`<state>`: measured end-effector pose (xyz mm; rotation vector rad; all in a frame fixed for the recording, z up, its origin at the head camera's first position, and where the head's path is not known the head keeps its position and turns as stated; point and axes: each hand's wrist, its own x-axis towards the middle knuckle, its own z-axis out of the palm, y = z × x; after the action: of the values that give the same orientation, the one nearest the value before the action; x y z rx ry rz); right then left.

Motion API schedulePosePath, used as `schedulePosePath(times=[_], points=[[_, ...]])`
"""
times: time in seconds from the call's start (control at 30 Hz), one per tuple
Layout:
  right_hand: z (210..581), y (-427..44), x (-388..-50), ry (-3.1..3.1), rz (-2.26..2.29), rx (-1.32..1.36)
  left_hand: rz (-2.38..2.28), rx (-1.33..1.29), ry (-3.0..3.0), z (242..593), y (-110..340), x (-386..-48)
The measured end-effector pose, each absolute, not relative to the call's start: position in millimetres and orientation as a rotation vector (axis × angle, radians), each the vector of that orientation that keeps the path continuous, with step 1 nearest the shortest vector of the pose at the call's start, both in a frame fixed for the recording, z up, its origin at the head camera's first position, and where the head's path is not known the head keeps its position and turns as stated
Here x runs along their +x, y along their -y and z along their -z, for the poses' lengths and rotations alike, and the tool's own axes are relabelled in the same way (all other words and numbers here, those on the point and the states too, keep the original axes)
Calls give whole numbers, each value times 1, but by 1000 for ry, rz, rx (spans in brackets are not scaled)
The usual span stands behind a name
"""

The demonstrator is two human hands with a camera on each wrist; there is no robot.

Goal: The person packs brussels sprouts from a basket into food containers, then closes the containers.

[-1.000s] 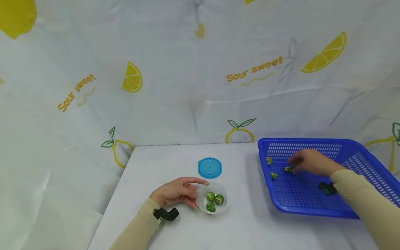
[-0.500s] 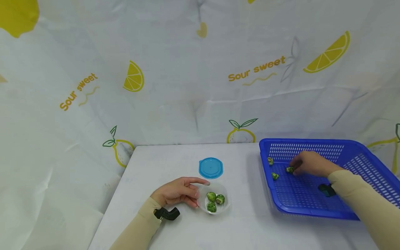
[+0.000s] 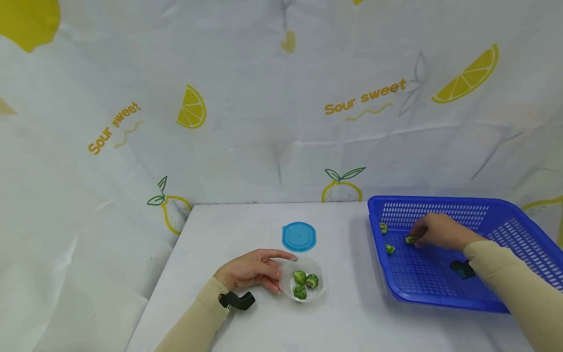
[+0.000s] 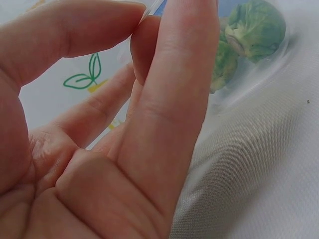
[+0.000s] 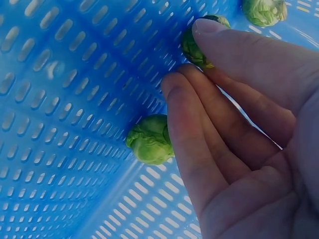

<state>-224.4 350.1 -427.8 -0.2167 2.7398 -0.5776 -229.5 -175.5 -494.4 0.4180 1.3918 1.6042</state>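
Three sprouts (image 3: 299,292) are in the clear bowl (image 3: 323,287), gripped by the left hand (image 3: 252,269); three others (image 3: 389,249) remain in the blue basket (image 3: 428,281) at right — one (image 3: 410,240) pinched by the right hand (image 3: 443,232). The lid (image 3: 299,237) lies off, farther away.

I see a pale, creased sheet (image 3: 246,161) rising behind the white worktop (image 3: 246,225), printed with yellow lemon slices (image 3: 191,107), outlined leafy lemons (image 3: 342,183) and orange "Sour sweet" lettering (image 3: 365,98); the light is soft and even.

White backdrop (image 3: 246,161), left: slanted orange lettering (image 3: 118,120) reads "Sour sweet."
White backdrop, right: second orange lettering (image 3: 364,98) repeats "Sour sweet."
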Motion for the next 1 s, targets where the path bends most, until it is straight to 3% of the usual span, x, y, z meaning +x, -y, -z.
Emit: schedulePosePath(times=[0.43, 1.0], points=[[426, -354, -218, -2753, 617, -230, -1609, 429, -1381, 494, 174, -227], [396, -340, -190, -2835, 668, -298, -1612, 425, -1367, 497, 175, -230]])
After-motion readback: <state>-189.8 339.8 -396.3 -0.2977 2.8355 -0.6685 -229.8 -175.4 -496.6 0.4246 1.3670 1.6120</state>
